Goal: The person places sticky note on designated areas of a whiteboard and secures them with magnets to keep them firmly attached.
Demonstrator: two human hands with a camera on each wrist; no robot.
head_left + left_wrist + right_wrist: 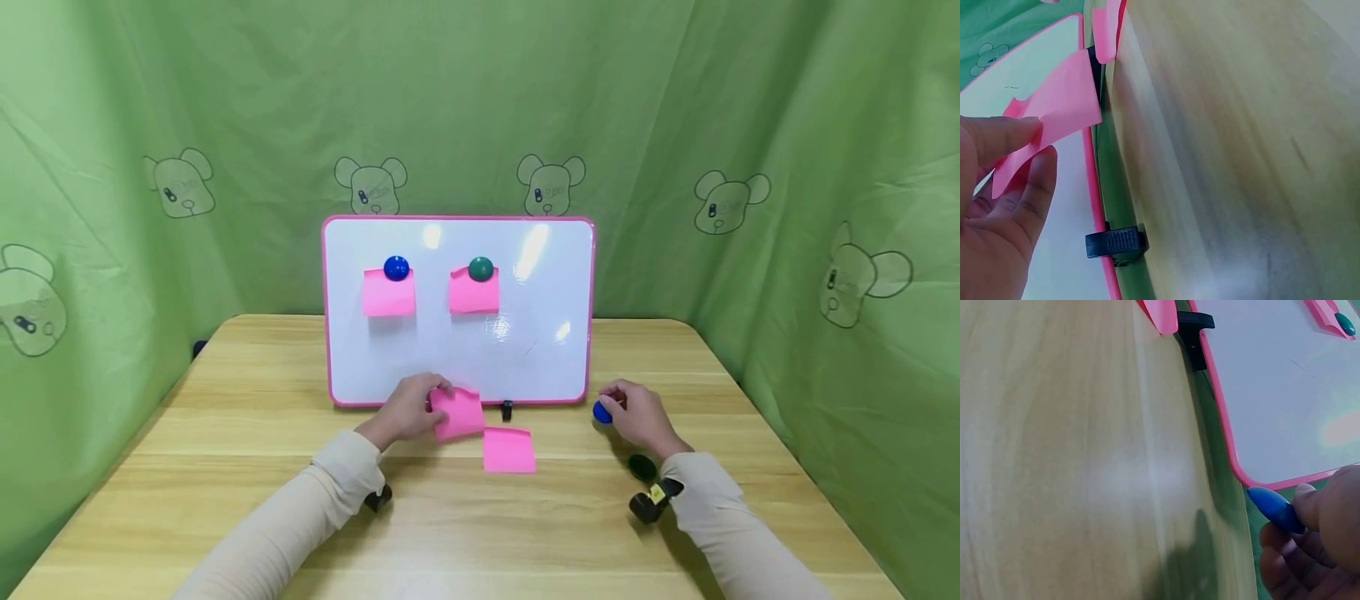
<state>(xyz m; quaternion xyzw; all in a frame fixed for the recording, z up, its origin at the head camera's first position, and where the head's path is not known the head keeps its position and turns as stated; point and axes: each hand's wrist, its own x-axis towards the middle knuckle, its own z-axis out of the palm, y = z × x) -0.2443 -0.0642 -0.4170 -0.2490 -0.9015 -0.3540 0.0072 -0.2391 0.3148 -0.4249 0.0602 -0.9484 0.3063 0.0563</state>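
Note:
My left hand (pixel 411 407) pinches a pink sticky note (pixel 459 414) in front of the whiteboard's lower edge. In the left wrist view the thumb lies on one face of that note (pixel 1063 103) and the fingers behind it. Beside the board's lower right corner, my right hand (pixel 637 414) holds a blue round magnet (pixel 602 412) between thumb and fingers; the magnet (pixel 1275 509) appears edge-on in the right wrist view. The whiteboard (pixel 540 350) has a pink frame and stands upright. On it, a blue magnet (pixel 397 267) and a green magnet (pixel 481 268) each pin a pink note.
Another pink note (pixel 509 451) lies on the wooden table (pixel 480 533) in front of the board. A dark green magnet (pixel 642 467) rests by the right wrist. A black clip (pixel 507 410) supports the board's bottom edge. Green curtains (pixel 465 83) surround the table.

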